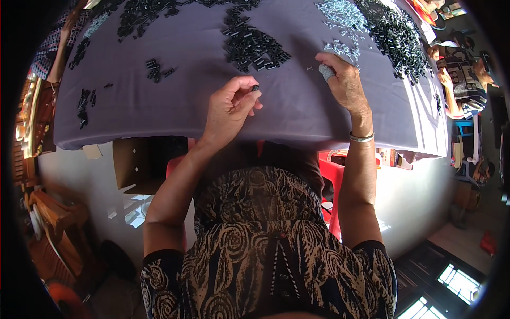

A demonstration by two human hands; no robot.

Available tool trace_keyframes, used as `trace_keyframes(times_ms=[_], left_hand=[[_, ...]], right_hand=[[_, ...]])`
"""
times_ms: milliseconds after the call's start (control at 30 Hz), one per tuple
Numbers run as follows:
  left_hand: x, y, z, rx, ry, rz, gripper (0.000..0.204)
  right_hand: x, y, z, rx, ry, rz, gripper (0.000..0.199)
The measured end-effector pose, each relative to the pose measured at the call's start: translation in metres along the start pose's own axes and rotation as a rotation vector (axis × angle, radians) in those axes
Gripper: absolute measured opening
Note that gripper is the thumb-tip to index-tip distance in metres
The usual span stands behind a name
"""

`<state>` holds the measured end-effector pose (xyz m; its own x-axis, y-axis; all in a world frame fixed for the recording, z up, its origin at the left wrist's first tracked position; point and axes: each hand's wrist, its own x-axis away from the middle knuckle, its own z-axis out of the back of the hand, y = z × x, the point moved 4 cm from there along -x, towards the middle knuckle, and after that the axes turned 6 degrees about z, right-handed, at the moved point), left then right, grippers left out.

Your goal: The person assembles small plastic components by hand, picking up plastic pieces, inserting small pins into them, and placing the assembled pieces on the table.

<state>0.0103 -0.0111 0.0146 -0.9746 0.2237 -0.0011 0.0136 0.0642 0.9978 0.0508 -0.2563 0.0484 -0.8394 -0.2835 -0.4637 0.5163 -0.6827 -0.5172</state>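
Note:
My left hand (227,110) is raised over the near part of the cloth-covered table, thumb and fingers pinched on a small black piece (255,87). Its exact kind is too small to make out. Farther right, my right hand (348,87) reaches to the near edge of a scatter of small silver screw-like pieces (342,50). A grey wrapping (326,72) covers one of its digits. Those fingers are closed together, and whatever they may hold is hidden. Beyond my left hand lies a pile of short black pieces (252,48).
A purple-grey cloth (186,101) covers the table. More black pieces (398,45) are heaped at the far right, with a small group (156,70) on the left. Other people's arms (449,85) show at both sides. An open cardboard box (130,165) stands below the table's edge.

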Motion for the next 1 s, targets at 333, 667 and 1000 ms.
trace_keyframes(times_ms=[333, 667, 1000], left_hand=[[0.0, -0.003, 0.001, -0.013, -0.008, -0.006, 0.016], [0.001, -0.003, -0.001, -0.037, 0.017, -0.038, 0.016], [0.002, -0.003, -0.002, -0.041, 0.01, -0.027, 0.016]], right_hand=[[0.004, 0.012, 0.037, 0.169, 0.288, -0.265, 0.032], [0.005, 0.029, 0.024, 0.195, 0.192, -0.163, 0.034], [-0.029, 0.039, 0.023, 0.308, -0.077, -0.035, 0.02]])
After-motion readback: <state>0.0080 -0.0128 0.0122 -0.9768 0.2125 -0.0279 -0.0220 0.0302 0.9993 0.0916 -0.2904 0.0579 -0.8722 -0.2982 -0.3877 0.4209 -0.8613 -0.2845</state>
